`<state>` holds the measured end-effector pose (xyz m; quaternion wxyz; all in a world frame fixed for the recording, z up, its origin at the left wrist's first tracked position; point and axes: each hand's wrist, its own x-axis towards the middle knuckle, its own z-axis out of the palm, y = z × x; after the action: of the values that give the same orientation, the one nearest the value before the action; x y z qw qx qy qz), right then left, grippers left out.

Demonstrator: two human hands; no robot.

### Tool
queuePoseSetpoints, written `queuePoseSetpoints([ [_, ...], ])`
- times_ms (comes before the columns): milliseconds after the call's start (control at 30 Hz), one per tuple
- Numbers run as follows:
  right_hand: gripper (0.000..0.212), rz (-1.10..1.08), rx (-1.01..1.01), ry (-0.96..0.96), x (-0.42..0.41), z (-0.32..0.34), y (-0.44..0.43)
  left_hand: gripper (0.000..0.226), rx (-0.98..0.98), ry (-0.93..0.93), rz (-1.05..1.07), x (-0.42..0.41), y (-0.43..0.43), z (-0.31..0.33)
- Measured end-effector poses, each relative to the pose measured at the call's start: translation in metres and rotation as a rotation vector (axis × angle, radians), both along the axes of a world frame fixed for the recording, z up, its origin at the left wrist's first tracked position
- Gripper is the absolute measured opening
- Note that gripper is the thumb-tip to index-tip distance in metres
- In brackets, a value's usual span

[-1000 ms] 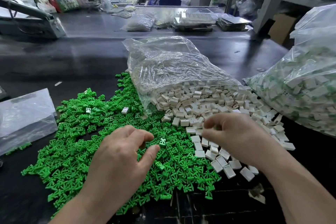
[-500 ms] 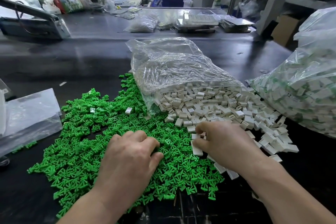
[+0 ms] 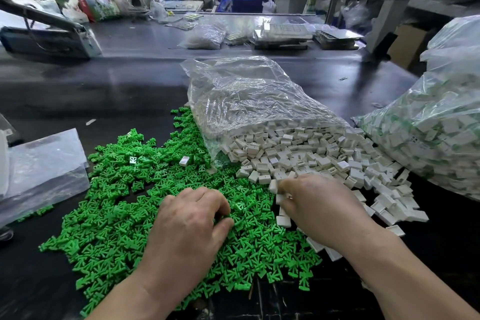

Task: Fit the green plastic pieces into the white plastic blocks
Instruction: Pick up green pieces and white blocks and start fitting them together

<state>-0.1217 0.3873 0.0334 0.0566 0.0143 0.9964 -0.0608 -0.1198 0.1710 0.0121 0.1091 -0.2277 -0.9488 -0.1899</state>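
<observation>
A wide heap of small green plastic pieces (image 3: 124,189) covers the black table in front of me. To its right, white plastic blocks (image 3: 298,153) spill out of an open clear bag (image 3: 246,101). My left hand (image 3: 189,226) lies on the green heap, and its curled fingers and thumb pinch a green piece. My right hand (image 3: 322,205) sits at the seam between the two heaps. Its bent fingertips grip a white block (image 3: 273,186), with more white blocks lying under the palm.
A large clear bag (image 3: 441,132) packed with white blocks showing green stands at the right. Flat plastic bags (image 3: 44,166) lie at the left. Bare black table (image 3: 117,91) stretches behind the heaps. Trays and bags sit at the far edge, under a metal rail.
Both hands dropped from just above the heaps onto them. The left hand's fingers closed into the green pieces. The right hand moved slightly left and closed on a white block.
</observation>
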Motion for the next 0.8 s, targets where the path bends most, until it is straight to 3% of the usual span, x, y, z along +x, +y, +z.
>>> queuePoseSetpoints([
  [133,0.024,0.011,-0.004,-0.006,0.003,-0.001,-0.001,0.012,0.02,0.004,0.001,0.0,-0.001,-0.002],
  [300,0.016,0.031,-0.15,-0.002,0.002,0.0,0.0,0.012,0.09,0.019,-0.003,0.0,0.0,-0.003],
  [367,0.023,0.031,-0.166,0.011,0.002,0.0,-0.001,0.011,0.139,0.016,-0.002,0.0,0.001,-0.003],
  [567,0.02,0.043,-0.153,0.019,0.0,-0.002,-0.003,0.024,0.156,0.013,0.009,0.0,0.004,-0.002],
  [700,0.038,0.031,-0.296,0.145,0.002,-0.006,-0.004,0.022,0.18,-0.003,0.002,0.0,0.004,0.0],
  [800,0.033,0.06,-0.288,0.206,0.0,-0.008,-0.013,0.021,0.179,0.007,0.0,0.0,0.004,0.001],
])
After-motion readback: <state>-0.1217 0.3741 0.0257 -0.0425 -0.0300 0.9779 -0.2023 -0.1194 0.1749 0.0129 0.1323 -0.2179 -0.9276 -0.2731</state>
